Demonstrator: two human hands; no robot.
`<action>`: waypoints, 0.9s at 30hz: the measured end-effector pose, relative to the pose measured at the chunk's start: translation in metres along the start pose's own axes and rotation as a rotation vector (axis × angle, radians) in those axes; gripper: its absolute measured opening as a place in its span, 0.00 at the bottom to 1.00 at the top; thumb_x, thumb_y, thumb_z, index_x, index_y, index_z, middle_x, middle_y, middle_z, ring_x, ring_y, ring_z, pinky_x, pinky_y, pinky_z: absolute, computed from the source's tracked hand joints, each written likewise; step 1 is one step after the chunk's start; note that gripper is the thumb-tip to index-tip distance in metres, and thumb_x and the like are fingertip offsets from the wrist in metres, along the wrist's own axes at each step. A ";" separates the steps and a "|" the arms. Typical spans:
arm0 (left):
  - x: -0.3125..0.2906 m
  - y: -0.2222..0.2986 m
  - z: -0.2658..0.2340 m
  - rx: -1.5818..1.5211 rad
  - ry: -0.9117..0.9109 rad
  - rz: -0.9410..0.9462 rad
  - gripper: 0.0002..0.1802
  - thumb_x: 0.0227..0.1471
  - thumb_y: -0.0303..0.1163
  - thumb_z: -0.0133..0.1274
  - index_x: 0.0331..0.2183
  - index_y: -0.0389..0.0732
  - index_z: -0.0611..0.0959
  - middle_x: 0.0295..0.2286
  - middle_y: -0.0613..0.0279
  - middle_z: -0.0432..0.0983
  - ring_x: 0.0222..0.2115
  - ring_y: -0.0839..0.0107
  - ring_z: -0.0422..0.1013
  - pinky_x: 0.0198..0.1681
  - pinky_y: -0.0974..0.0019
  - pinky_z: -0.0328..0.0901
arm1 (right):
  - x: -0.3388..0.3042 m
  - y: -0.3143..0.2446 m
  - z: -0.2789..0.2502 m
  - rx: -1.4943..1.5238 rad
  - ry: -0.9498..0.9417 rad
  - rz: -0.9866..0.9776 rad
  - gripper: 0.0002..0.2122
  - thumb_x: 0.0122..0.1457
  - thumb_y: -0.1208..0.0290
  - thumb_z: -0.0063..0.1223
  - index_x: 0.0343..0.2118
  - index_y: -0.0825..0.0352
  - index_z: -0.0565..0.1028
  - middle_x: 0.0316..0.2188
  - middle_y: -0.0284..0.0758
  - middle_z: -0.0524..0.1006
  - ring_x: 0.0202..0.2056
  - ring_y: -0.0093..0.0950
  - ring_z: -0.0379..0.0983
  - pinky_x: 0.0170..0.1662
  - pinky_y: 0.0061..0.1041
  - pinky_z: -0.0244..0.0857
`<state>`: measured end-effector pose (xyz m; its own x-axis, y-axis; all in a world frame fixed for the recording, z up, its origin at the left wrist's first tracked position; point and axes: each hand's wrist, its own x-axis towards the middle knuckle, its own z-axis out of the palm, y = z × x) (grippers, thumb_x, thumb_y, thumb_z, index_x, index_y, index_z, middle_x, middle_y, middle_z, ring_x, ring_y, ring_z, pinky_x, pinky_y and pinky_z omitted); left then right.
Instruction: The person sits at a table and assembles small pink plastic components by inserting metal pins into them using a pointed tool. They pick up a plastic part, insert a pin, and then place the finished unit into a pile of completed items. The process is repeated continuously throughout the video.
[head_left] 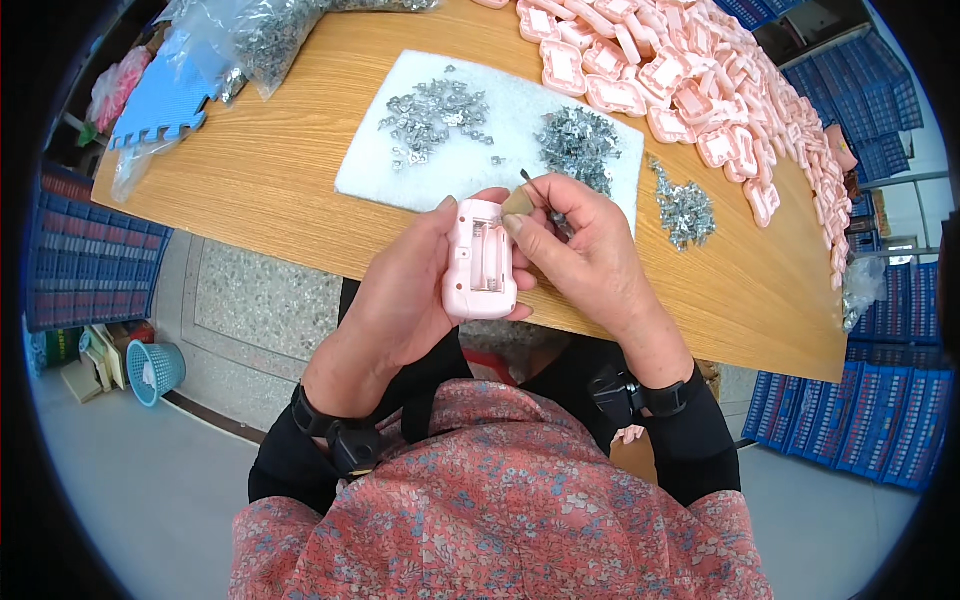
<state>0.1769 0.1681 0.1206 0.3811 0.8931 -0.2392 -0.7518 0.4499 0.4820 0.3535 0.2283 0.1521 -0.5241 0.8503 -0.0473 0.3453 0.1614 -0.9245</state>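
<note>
My left hand is wrapped round a pink plastic housing, its open battery compartment facing up. Small metal contacts show at the ends of the compartment. At the housing's upper right corner is my right hand, its thumb and forefinger pinched together, with a beige cover at the fingertip. A thin, dark-tipped tool pokes out of the right hand; most of it is hidden by the fingers. Just beyond the hands lies a white foam sheet bearing two heaps of small metal contact pieces.
Pink housings are piled across the table's far right. Another small heap of metal pieces lies right of the foam sheet. A plastic bag of metal parts and a blue foam mat are at far left. Blue crates stand around.
</note>
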 end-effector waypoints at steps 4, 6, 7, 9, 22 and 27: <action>0.002 -0.003 0.000 0.021 0.021 -0.004 0.30 0.68 0.46 0.25 0.61 0.35 0.60 0.41 0.51 0.74 0.39 0.60 0.76 0.42 0.52 0.75 | -0.002 0.001 -0.001 -0.142 0.065 -0.126 0.05 0.58 0.75 0.58 0.34 0.70 0.75 0.24 0.27 0.72 0.24 0.15 0.68 0.28 0.17 0.62; 0.005 -0.006 -0.001 0.033 0.033 -0.004 0.29 0.69 0.45 0.26 0.60 0.35 0.61 0.41 0.51 0.74 0.38 0.60 0.76 0.42 0.52 0.75 | -0.004 -0.001 0.001 -0.297 0.106 -0.224 0.05 0.57 0.75 0.57 0.33 0.69 0.76 0.25 0.33 0.73 0.24 0.26 0.72 0.28 0.24 0.65; 0.005 -0.006 0.000 0.040 0.050 -0.007 0.29 0.69 0.45 0.26 0.59 0.35 0.62 0.41 0.51 0.74 0.38 0.60 0.76 0.42 0.52 0.75 | -0.005 -0.001 0.001 -0.375 0.126 -0.273 0.04 0.56 0.74 0.57 0.33 0.68 0.76 0.25 0.37 0.74 0.24 0.32 0.73 0.29 0.27 0.67; 0.007 -0.007 0.002 0.054 0.084 -0.014 0.28 0.69 0.45 0.26 0.59 0.35 0.62 0.41 0.50 0.75 0.37 0.59 0.77 0.41 0.52 0.75 | -0.007 0.002 0.000 -0.495 0.135 -0.328 0.04 0.55 0.76 0.57 0.32 0.68 0.76 0.25 0.37 0.75 0.25 0.34 0.74 0.29 0.29 0.68; 0.008 -0.009 0.003 0.111 0.051 -0.019 0.30 0.69 0.46 0.27 0.61 0.34 0.60 0.39 0.52 0.75 0.37 0.62 0.77 0.40 0.56 0.75 | -0.011 0.008 0.001 -0.374 0.181 -0.306 0.04 0.53 0.76 0.60 0.31 0.68 0.76 0.26 0.39 0.74 0.24 0.35 0.75 0.27 0.28 0.68; 0.008 -0.009 0.001 0.115 0.045 -0.026 0.30 0.69 0.46 0.27 0.61 0.34 0.60 0.39 0.52 0.75 0.37 0.63 0.77 0.40 0.57 0.75 | -0.014 0.007 -0.005 -0.425 0.182 -0.279 0.05 0.54 0.76 0.60 0.31 0.68 0.75 0.27 0.39 0.74 0.24 0.35 0.75 0.27 0.29 0.68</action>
<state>0.1872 0.1705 0.1149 0.3735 0.8815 -0.2890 -0.6743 0.4719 0.5679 0.3672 0.2205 0.1484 -0.5108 0.8130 0.2796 0.5164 0.5502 -0.6562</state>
